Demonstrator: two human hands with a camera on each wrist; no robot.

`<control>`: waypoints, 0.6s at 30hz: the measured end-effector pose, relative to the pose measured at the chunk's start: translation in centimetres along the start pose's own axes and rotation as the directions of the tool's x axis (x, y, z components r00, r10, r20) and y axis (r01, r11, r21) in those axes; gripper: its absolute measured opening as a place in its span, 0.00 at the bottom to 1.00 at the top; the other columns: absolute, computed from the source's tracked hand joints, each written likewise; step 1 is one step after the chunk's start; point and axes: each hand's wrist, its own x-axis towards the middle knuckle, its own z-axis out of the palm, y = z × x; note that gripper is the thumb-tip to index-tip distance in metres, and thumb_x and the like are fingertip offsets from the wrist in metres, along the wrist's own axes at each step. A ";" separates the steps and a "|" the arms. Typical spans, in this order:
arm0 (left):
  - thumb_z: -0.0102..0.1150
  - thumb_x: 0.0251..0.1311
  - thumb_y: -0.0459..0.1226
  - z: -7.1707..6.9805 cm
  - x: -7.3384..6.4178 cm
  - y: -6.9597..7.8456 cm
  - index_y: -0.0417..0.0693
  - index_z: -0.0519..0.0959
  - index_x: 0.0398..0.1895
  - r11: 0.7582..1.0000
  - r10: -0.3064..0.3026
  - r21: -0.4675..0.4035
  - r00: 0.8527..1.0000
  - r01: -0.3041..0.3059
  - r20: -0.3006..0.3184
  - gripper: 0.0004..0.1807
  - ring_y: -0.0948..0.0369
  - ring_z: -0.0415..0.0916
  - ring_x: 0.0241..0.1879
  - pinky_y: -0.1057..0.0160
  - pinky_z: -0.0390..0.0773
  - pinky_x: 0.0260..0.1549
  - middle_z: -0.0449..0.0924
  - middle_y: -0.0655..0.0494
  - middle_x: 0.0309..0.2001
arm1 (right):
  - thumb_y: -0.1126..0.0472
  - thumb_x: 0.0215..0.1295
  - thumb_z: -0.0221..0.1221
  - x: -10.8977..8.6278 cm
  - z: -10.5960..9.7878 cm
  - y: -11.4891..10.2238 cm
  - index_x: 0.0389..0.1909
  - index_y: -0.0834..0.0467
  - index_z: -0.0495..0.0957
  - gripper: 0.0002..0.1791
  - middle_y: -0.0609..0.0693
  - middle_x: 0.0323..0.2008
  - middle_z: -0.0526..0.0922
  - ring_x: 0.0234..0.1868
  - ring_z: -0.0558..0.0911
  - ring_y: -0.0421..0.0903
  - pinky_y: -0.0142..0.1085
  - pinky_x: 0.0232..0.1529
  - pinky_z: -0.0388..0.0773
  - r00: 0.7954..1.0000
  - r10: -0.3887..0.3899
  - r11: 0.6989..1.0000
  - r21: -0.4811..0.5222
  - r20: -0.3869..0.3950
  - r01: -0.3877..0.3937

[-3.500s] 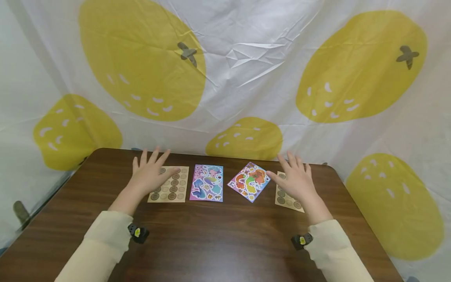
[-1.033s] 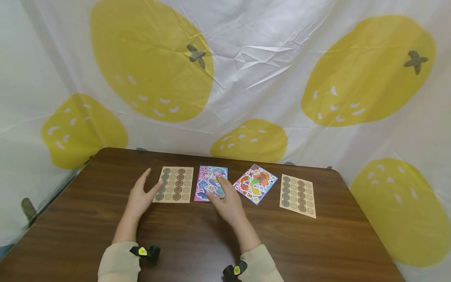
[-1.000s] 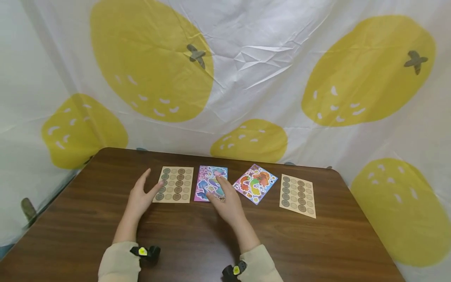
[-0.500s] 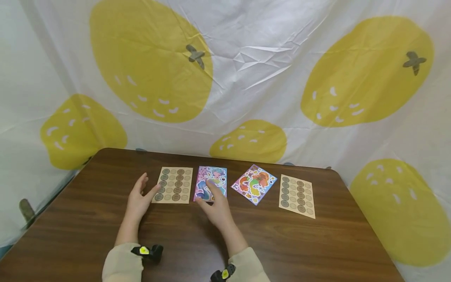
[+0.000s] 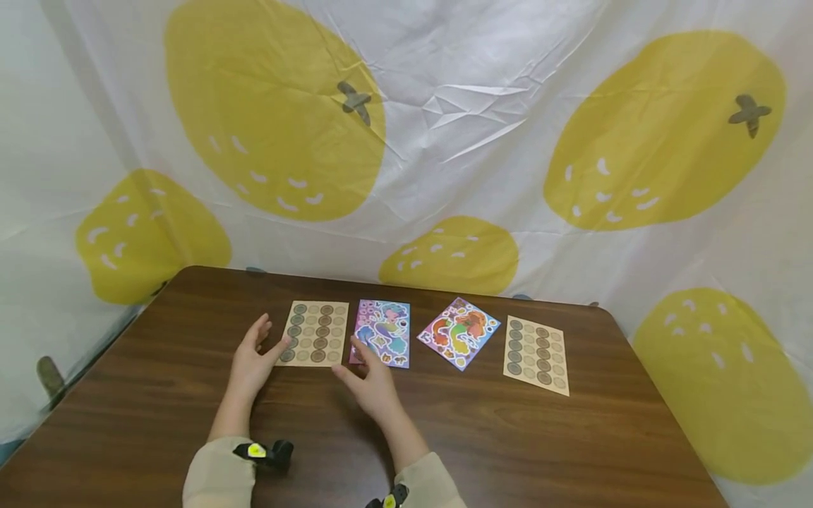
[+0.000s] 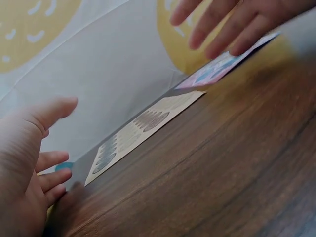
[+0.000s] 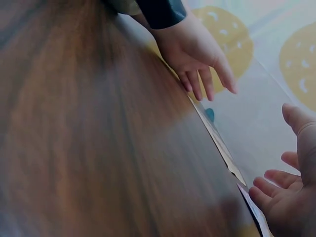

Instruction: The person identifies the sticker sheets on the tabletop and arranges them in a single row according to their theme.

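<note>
Four flat sheets would exceed a short tally, so several lie in a row on the brown table. At the left is a tan sheet of round stickers [image 5: 316, 331]; my left hand [image 5: 250, 360] is at its left edge, thumb over the near corner, fingers relaxed and holding nothing. Beside it lies a purple-blue mermaid sticker sheet [image 5: 387, 328]. My right hand [image 5: 371, 384] hovers at that sheet's near-left corner, fingers loosely bent, nothing in its grasp. In the left wrist view the tan sheet [image 6: 143, 129] lies between both hands.
A tilted mermaid sticker sheet [image 5: 459, 333] with an orange-haired figure lies right of centre. Farther right is another tan sheet of round stickers [image 5: 537, 355]. The brown table [image 5: 508, 451] ends at a white curtain [image 5: 457, 169] printed with yellow fruit.
From wide apart over the outer sheets, both hands have come to the left side. Over the last second my right hand has moved left and nearer, uncovering more of the blue mermaid sheet.
</note>
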 end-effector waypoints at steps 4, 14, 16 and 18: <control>0.60 0.64 0.43 0.2 0.1 0.0 0.41 0.50 0.74 1.000 0.006 0.013 1.000 -0.007 0.015 0.42 0.44 0.54 0.68 0.46 0.54 0.65 0.57 0.37 0.69 | 0.62 0.63 0.62 -0.2 0.6 -0.3 0.67 0.67 0.63 0.33 0.65 0.64 0.67 0.61 0.69 0.63 0.51 0.61 0.67 1.000 0.015 0.998 0.060 0.018 -0.017; 0.61 0.63 0.39 0.8 0.3 -0.1 0.38 0.53 0.73 0.997 0.034 0.061 0.999 -0.036 0.041 0.40 0.43 0.55 0.67 0.45 0.53 0.65 0.60 0.36 0.68 | 0.66 0.64 0.60 -1.4 0.3 -3.8 0.66 0.72 0.61 0.32 0.72 0.64 0.62 0.64 0.63 0.69 0.55 0.62 0.63 0.997 0.024 0.989 0.146 0.070 -0.034; 0.61 0.63 0.39 0.9 0.3 -0.1 0.38 0.53 0.73 0.997 0.033 0.063 0.998 -0.036 0.047 0.40 0.43 0.55 0.68 0.45 0.53 0.66 0.59 0.37 0.68 | 0.66 0.64 0.60 -1.3 0.4 -3.7 0.66 0.72 0.61 0.32 0.73 0.64 0.62 0.64 0.62 0.69 0.55 0.62 0.62 0.997 0.023 0.987 0.156 0.074 -0.035; 0.61 0.63 0.39 1.0 0.4 -0.2 0.39 0.53 0.73 0.997 0.034 0.068 0.998 -0.038 0.051 0.40 0.44 0.54 0.68 0.45 0.53 0.66 0.59 0.37 0.68 | 0.66 0.64 0.60 -1.2 0.5 -3.4 0.66 0.72 0.60 0.33 0.73 0.65 0.60 0.65 0.61 0.69 0.55 0.63 0.61 0.996 0.029 0.984 0.171 0.084 -0.043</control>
